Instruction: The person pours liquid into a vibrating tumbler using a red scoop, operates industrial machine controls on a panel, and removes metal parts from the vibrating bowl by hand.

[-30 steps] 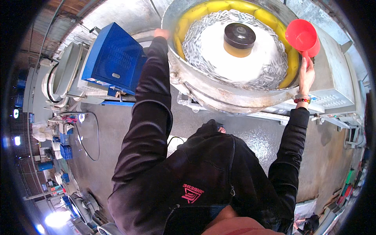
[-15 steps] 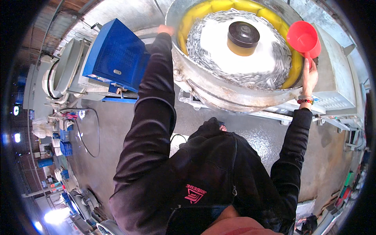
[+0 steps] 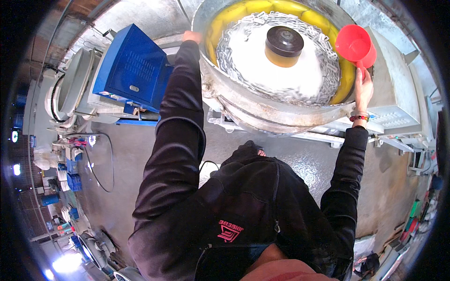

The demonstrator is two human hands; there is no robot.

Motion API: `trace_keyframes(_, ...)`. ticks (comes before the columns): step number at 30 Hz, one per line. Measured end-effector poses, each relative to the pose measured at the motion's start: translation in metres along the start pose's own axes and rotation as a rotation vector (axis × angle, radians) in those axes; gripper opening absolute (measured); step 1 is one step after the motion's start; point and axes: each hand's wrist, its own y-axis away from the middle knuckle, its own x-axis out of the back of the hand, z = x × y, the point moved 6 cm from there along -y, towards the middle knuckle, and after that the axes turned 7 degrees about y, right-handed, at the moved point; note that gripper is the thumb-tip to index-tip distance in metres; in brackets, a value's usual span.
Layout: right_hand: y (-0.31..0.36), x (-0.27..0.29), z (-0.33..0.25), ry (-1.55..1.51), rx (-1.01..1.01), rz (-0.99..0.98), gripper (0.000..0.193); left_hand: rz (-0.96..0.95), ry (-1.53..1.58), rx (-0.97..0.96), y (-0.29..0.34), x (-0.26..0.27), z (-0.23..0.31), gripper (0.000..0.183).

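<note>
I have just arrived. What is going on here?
The person's right hand holds a round red plastic dipper by its handle, at the right side of a large round metal tub with yellow lining. The left hand is by the tub's left side. Inside, small grey pieces and white material surround a black-capped post.

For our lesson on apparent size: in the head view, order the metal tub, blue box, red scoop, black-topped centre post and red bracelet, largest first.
1. Metal tub
2. Blue box
3. Red scoop and black-topped centre post: too alike to rank
4. Red bracelet
</note>
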Motion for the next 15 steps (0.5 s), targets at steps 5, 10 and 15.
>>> trace_keyframes(5,0.004,0.0,-0.009,0.016,-0.031,-0.038,0.044,-0.035,-0.076,-0.066,-0.007,-0.004,-0.009,0.041)
trace_keyframes(10,0.004,0.0,-0.007,0.016,-0.025,-0.037,0.045,0.015,-0.073,-0.064,0.009,0.004,0.003,0.043)
trace_keyframes(15,0.001,-0.003,-0.007,-0.012,0.055,0.019,0.045,-0.064,-0.172,-0.158,0.002,0.009,0.0,0.04)
